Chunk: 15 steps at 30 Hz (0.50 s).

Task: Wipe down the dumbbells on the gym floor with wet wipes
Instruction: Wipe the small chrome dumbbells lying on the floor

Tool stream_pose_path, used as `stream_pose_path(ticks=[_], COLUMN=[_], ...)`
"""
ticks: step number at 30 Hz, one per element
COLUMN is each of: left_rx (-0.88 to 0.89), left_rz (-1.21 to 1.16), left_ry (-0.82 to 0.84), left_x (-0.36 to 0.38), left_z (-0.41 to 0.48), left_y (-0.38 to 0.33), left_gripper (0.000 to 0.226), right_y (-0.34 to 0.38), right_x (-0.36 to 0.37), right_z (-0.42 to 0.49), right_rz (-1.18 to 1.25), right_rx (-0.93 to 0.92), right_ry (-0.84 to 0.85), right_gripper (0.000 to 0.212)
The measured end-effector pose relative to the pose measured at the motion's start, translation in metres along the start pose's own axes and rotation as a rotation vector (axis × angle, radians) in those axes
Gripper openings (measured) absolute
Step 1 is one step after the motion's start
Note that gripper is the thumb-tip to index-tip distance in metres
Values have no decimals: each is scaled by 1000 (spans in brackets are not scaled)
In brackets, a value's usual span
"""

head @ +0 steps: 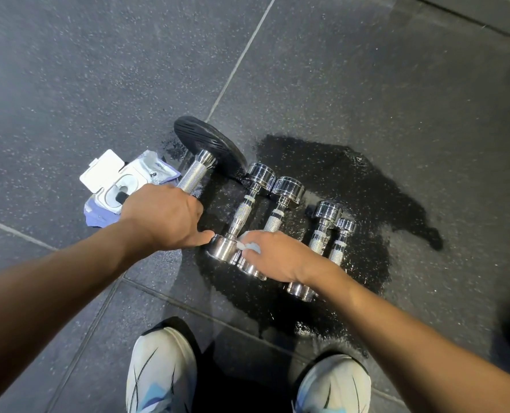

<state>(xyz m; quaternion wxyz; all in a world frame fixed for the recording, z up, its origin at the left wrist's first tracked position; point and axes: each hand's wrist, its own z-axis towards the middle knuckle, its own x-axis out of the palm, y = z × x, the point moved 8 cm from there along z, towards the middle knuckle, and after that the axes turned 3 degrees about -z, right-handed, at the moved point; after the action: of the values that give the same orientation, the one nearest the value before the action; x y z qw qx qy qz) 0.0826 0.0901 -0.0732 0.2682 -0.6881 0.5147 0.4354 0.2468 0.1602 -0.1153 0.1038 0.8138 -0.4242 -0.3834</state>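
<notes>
Several chrome dumbbells lie side by side on the dark rubber floor. My right hand (277,256) pinches a crumpled wet wipe (250,246) against the near heads of the two left chrome dumbbells (242,213), (273,223). Two smaller chrome dumbbells (319,239), (338,248) lie to the right, partly under my right wrist. My left hand (163,216) curls over the near end of a bigger dumbbell (192,175) with a knurled handle and a black plate (206,144). Its thumb reaches to the near head (222,248) of the leftmost chrome dumbbell.
An opened pack of wet wipes (119,180) lies on the floor left of the big dumbbell, partly behind my left hand. A dark wet patch (352,180) spreads under and right of the dumbbells. My two white shoes (161,371), (334,386) stand at the bottom edge.
</notes>
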Motion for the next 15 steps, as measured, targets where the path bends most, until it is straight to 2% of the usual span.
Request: stream_pose_path(ticks=[4,9,11,15], left_rx=[-2,7,9,-14], left_rz=[1,11,12,2], left_ry=[5,-4,-7,-19], left_x=[0,1,1,0], left_z=[0,0,0,0], left_y=[0,1,1,1], left_gripper=[52,53,53,53], right_y=[-11,-29,-29,-15], right_x=[-12,-16,-13,0], right_z=[-5,-16,-20,-18], right_rz=[104,261,261,112], right_rx=[6,43,51,36], right_ry=[-38,-60,-26,93], right_gripper=[38,16,20,43])
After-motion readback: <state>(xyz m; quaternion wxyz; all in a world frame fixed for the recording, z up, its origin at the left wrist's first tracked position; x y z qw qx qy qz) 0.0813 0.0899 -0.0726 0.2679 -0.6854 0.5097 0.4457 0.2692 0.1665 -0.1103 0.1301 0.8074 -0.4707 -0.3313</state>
